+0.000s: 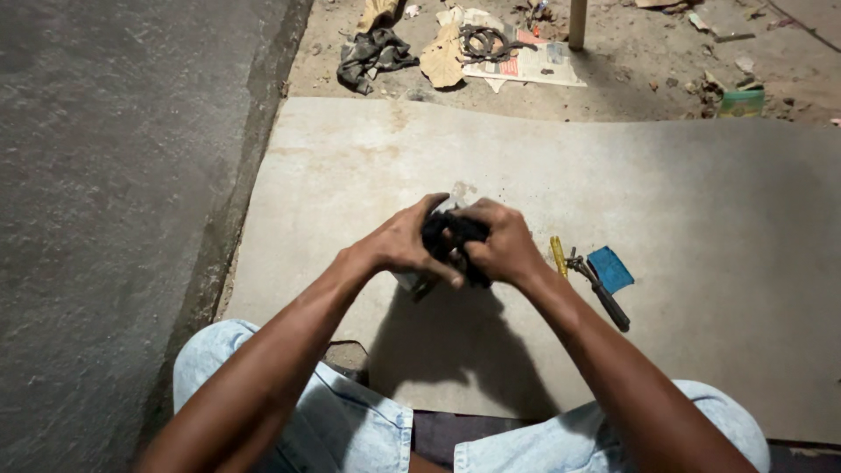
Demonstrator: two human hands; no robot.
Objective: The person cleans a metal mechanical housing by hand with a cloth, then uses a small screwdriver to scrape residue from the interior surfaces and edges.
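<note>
Both hands, left hand at nine o'clock and right hand at three, clench a crumpled black rubbery piece between them, possibly around a pale part; dark pliers lie at four o'clock.

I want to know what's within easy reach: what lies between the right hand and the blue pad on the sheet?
In the head view, a small yellow tool lies between the right hand and the blue pad, with the head of dark-handled pliers just beside the pad.
</note>
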